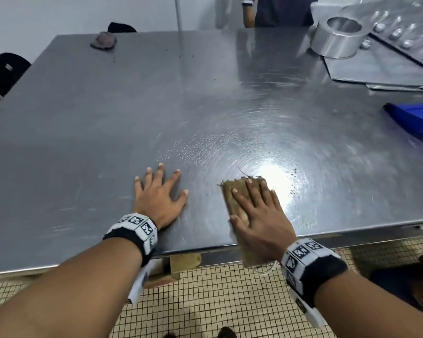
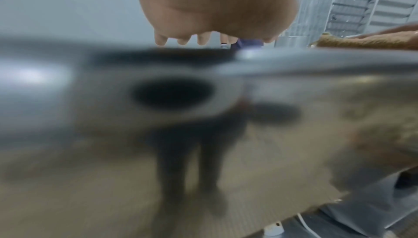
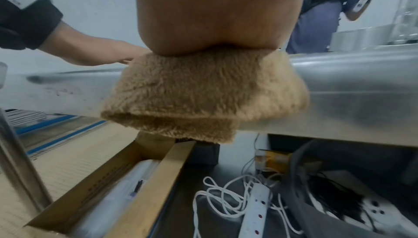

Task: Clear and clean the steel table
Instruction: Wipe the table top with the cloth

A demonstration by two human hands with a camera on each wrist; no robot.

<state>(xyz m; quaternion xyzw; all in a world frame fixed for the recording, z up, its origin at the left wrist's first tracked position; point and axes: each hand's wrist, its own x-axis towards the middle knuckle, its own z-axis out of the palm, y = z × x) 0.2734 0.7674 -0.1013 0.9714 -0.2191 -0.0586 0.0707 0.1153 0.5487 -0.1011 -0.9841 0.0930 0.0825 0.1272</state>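
The steel table [image 1: 108,123] fills the head view, wet and streaked near its front edge. My right hand [image 1: 257,211] lies flat with straight fingers on a folded tan cloth [image 1: 232,193], pressing it onto the tabletop; the cloth's near end hangs over the table's front edge [image 3: 203,99]. Dark crumbs [image 1: 292,181] lie just right of the cloth. My left hand [image 1: 160,193] rests flat on the bare steel, fingers spread, about a hand's width left of the cloth. In the left wrist view the left hand's fingertips [image 2: 183,40] touch the table.
A brownish lump [image 1: 103,40] sits at the far left corner. A steel ring mould [image 1: 337,36], metal trays [image 1: 381,67] and a blue scoop [image 1: 415,118] occupy the right side. A person [image 1: 279,11] stands behind the table. Under it are a cardboard box [image 3: 126,188] and a power strip [image 3: 255,209].
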